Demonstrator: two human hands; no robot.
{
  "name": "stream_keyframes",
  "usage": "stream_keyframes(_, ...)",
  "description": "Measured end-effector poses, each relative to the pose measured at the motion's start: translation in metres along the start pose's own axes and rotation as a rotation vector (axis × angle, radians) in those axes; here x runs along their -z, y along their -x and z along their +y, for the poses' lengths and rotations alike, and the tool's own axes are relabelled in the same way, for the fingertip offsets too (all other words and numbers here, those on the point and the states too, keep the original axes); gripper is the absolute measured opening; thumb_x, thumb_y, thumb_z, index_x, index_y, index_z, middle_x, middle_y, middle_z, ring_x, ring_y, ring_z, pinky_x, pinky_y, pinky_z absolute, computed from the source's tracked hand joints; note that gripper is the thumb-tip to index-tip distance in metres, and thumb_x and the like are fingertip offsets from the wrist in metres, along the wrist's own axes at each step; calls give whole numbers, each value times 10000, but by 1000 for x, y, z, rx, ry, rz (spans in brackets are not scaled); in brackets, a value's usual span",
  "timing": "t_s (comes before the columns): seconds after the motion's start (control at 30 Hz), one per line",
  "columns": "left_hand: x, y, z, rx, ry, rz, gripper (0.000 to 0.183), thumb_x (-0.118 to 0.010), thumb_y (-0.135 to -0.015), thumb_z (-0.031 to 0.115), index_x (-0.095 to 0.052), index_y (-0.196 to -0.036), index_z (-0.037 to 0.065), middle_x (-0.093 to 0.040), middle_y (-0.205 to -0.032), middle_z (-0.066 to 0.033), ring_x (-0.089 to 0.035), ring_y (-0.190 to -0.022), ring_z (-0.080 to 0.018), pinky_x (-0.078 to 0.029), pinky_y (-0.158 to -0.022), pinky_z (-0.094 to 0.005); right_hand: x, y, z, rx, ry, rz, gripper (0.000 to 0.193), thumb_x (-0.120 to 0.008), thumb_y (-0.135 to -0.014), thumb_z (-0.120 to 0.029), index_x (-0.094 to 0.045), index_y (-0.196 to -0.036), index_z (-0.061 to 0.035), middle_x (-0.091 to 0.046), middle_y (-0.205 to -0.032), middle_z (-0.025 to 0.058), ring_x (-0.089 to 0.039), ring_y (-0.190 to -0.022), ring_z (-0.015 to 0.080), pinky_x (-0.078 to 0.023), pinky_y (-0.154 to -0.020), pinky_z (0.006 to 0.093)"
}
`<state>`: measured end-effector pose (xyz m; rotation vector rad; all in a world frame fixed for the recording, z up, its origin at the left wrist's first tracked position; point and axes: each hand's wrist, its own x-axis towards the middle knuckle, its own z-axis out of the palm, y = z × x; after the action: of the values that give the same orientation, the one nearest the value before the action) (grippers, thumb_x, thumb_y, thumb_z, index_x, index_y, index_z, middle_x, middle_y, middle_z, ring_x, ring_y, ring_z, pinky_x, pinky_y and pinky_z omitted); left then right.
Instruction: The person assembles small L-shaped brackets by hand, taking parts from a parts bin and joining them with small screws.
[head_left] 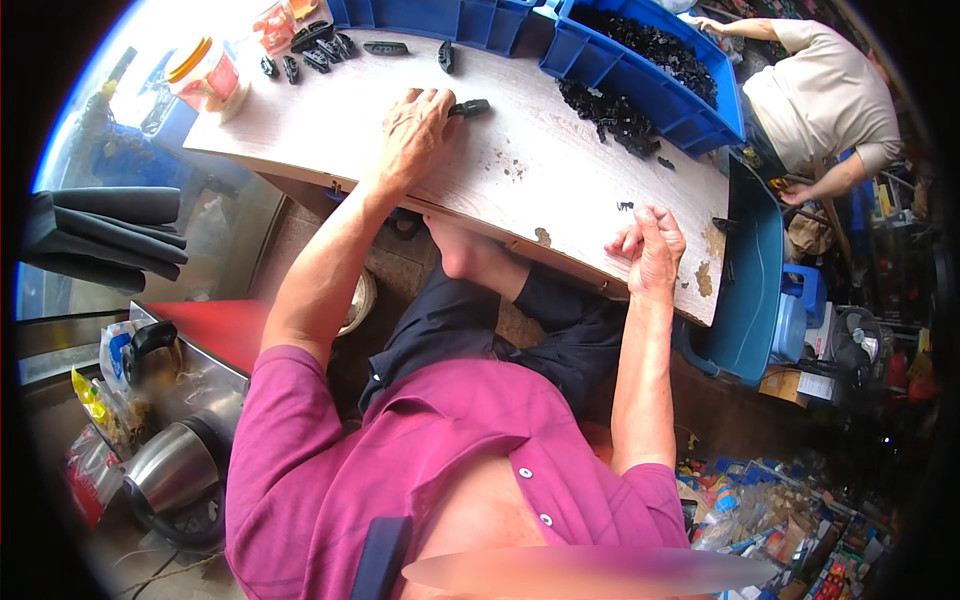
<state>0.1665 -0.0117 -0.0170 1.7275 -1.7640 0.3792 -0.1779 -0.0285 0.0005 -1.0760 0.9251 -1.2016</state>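
A person in a maroon shirt sits at a pale wood-grain counter point(340, 125), its near edge slanting from the upper left of the frame to a worn corner at right of centre.

Above centre, the left hand point(415, 140) rests on the counter with bent fingers at a long black plastic piece point(470, 108); whether they clamp it, I cannot tell. Right of centre, the right hand point(650, 250) is near the worn corner, fingers curled inward; whether anything is pinched is unclear. A tiny black toothed part point(625, 206) lies just beyond it.

Between the hands is an open stretch of surface, marked with dark specks. At upper right, a loose heap of small black parts point(610, 115) spreads before a blue plastic crate point(705, 125) filled with more, limiting room at the far edge. At upper left, more dark oblong pieces point(318, 50) cluster near an orange-lidded tub point(207, 85). A deep teal plastic bin point(745, 310) stands just beyond the right edge.
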Motion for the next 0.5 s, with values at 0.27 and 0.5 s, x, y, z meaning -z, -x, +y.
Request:
stream_keyframes(0.27, -5, 29, 60, 544, 948, -148, 255, -628, -897, 128, -601, -1124, 15, -646, -914, -42, -595, -810, -80, -510, -687, -256, -12, 2, 0, -7, -144, 24, 147, -667, -872, -157, -586, -938, -53, -509, -503, 36, -586, -496, 184, -578, -559, 421)
stream_keyframes(0.5, 20, 25, 133, 856, 1653, -374, 372, -652, -872, 91, -509, -1202, -7, -650, -953, -111, -674, -784, -143, -547, -616, -223, -42, 4, -3, 20, -250, -35, 118, -647, -885, -147, -604, -937, -50, -515, -509, 48, -591, -512, 193, -591, -578, 483)
